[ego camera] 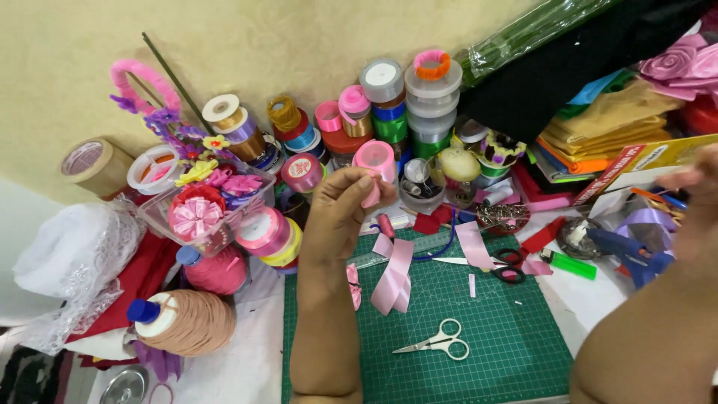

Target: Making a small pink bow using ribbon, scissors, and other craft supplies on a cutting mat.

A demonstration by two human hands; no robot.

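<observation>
A green cutting mat (479, 329) is covering the centre of the work surface, and both forearms are reaching over it. A stack of folded fabric (598, 135) in orange, yellow and green is lying at the upper right, beside a black cloth. A cluster of ribbon spools (389, 105) in pink, silver, green and gold is standing along the wall behind the mat. A large spool of tan thread (187, 322) with a blue cap is lying left of the mat, with a pink thread spool (217, 271) just above it. A clear plastic box (198, 209) holding ribbon flowers is sitting near these spools.

The left hand (340, 213) is being held raised above the far edge of the mat, its fingers pressed together and pinching a small piece of pink ribbon (372, 196) between thumb and fingertips. This ribbon piece is hanging in the air, just in front of a pink ribbon roll (376, 157). The right hand (699, 198) is sitting at the right edge of the frame and is blurred; its grip cannot be determined.

A folded length of pink ribbon (394, 277) is lying on the mat below the left hand. A blue glue gun (628, 251) is resting right of the mat. White-handled scissors (441, 344) are lying closed on the mat, and black-handled scissors (490, 263) are lying farther back. A green lighter (574, 265) is lying near the mat's right edge.
</observation>
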